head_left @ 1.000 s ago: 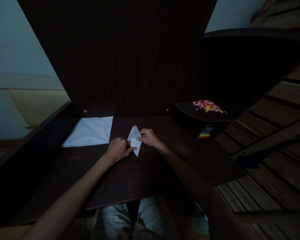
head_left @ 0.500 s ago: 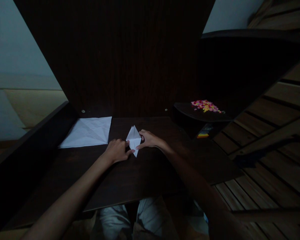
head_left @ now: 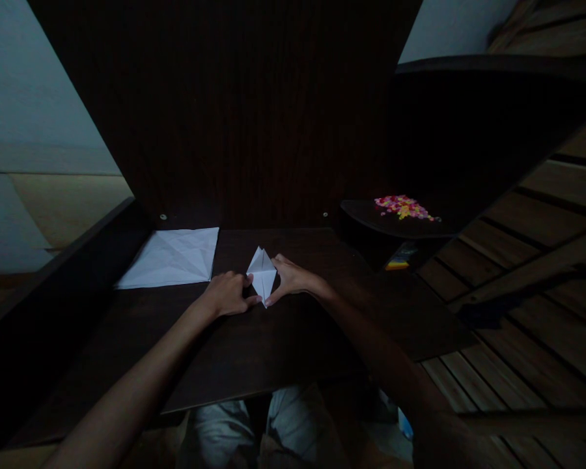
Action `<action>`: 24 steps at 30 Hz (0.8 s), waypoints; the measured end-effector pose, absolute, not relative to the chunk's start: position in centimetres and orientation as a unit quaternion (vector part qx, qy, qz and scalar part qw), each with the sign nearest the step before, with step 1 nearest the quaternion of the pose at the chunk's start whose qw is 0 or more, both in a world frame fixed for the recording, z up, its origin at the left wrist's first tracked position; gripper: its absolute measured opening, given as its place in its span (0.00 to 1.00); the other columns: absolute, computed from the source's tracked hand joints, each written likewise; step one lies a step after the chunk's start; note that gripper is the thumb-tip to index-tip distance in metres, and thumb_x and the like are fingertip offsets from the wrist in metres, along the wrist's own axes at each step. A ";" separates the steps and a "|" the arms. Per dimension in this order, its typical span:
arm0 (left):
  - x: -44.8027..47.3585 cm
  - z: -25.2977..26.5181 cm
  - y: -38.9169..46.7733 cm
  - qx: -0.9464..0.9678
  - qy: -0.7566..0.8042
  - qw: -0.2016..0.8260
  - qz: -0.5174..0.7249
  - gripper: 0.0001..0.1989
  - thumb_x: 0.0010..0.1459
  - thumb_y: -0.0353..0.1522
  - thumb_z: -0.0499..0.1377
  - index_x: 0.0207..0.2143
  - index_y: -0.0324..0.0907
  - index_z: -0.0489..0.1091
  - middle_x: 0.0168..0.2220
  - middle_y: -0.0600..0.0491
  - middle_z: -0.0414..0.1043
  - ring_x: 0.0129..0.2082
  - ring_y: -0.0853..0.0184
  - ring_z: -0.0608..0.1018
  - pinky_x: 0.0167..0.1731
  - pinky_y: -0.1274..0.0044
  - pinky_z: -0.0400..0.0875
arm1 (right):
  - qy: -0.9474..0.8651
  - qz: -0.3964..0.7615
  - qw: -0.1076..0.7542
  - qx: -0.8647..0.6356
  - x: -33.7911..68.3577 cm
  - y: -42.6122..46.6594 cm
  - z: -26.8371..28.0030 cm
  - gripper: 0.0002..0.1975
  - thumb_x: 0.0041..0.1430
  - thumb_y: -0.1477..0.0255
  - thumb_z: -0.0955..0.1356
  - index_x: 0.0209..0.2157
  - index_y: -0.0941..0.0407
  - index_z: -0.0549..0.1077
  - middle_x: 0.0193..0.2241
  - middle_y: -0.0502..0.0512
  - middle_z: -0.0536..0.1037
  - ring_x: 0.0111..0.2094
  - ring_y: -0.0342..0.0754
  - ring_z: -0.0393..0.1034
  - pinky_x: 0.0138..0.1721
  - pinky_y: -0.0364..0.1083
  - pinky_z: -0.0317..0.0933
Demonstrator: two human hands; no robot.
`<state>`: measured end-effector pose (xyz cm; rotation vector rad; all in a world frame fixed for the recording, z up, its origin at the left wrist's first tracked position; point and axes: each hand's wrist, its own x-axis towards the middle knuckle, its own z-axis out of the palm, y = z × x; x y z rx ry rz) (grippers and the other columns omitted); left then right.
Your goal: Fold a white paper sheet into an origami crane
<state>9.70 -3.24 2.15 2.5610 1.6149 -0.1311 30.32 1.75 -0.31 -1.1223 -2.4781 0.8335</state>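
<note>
A white sheet of paper folded into a narrow diamond point(head_left: 262, 273) lies on the dark tabletop, its long axis pointing away from me. Its far end is split into two points, and a crease runs across its middle. On its left edge, my left hand point(head_left: 228, 293) grips with the thumb near the bottom tip and a finger at the side corner. From the right, my right hand point(head_left: 292, 276) holds the opposite edge, thumb close to the bottom tip, fingers by the upper right side.
White creased paper sheets point(head_left: 170, 257) lie flat at the left, beside the dark side panel point(head_left: 63, 286). A small curved shelf point(head_left: 366, 218) on the right bears a heap of pink, red and yellow bits point(head_left: 404, 207). A tall dark panel point(head_left: 254, 117) stands behind.
My right thumb has slid down toward the bottom tip of the folded paper. The far points sit slightly differently. My left hand has barely moved.
</note>
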 end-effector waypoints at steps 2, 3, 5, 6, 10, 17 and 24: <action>9.8 2.2 -3.3 0.842 0.535 0.058 -0.043 0.34 0.54 0.53 0.48 0.52 0.39 0.68 0.41 0.38 0.77 0.43 0.49 0.77 0.37 0.67 0.70 | -0.860 0.294 0.145 -0.391 30.2 1.6 -0.1 0.48 0.26 0.53 0.77 0.51 0.57 0.64 0.43 0.57 0.63 0.46 0.56 0.61 0.47 0.54 0.60; 9.8 2.2 -3.3 0.840 0.537 0.060 -0.043 0.33 0.55 0.52 0.48 0.52 0.39 0.69 0.41 0.39 0.77 0.43 0.50 0.77 0.37 0.67 0.69 | -0.859 0.294 0.143 -0.394 30.2 1.6 0.0 0.49 0.25 0.53 0.77 0.51 0.57 0.64 0.43 0.57 0.63 0.46 0.56 0.61 0.47 0.54 0.60; 9.9 2.2 -3.4 0.839 0.539 0.063 -0.039 0.32 0.56 0.52 0.46 0.52 0.39 0.69 0.40 0.39 0.77 0.42 0.50 0.77 0.37 0.67 0.69 | -0.859 0.291 0.137 -0.398 30.2 1.6 0.1 0.47 0.25 0.54 0.78 0.50 0.57 0.64 0.42 0.56 0.63 0.46 0.56 0.61 0.47 0.54 0.60; 9.9 2.3 -3.4 0.839 0.540 0.062 -0.039 0.32 0.56 0.52 0.46 0.52 0.39 0.69 0.40 0.39 0.77 0.42 0.50 0.77 0.37 0.67 0.69 | -0.860 0.290 0.134 -0.397 30.3 1.7 0.1 0.46 0.26 0.55 0.78 0.49 0.57 0.64 0.42 0.56 0.63 0.45 0.56 0.61 0.47 0.54 0.60; 10.0 2.3 -3.4 0.837 0.543 0.054 -0.041 0.34 0.55 0.53 0.47 0.52 0.39 0.69 0.39 0.39 0.77 0.41 0.50 0.78 0.36 0.68 0.70 | -0.863 0.298 0.122 -0.389 30.5 2.0 -0.2 0.40 0.31 0.57 0.77 0.46 0.59 0.66 0.42 0.56 0.63 0.45 0.54 0.62 0.47 0.53 0.62; 10.4 2.7 -3.7 0.828 0.556 0.060 -0.048 0.38 0.50 0.57 0.48 0.52 0.39 0.69 0.38 0.37 0.77 0.41 0.47 0.77 0.36 0.66 0.70 | -0.851 0.293 0.130 -0.416 30.2 1.8 -0.1 0.44 0.27 0.55 0.77 0.47 0.58 0.66 0.42 0.56 0.64 0.46 0.56 0.62 0.47 0.53 0.62; 10.2 2.4 -3.6 0.831 0.551 0.061 -0.050 0.40 0.49 0.58 0.49 0.52 0.38 0.69 0.38 0.37 0.76 0.40 0.48 0.78 0.36 0.66 0.70 | -0.853 0.291 0.124 -0.415 30.0 1.3 0.6 0.45 0.25 0.56 0.78 0.48 0.58 0.65 0.43 0.57 0.64 0.46 0.56 0.61 0.47 0.54 0.61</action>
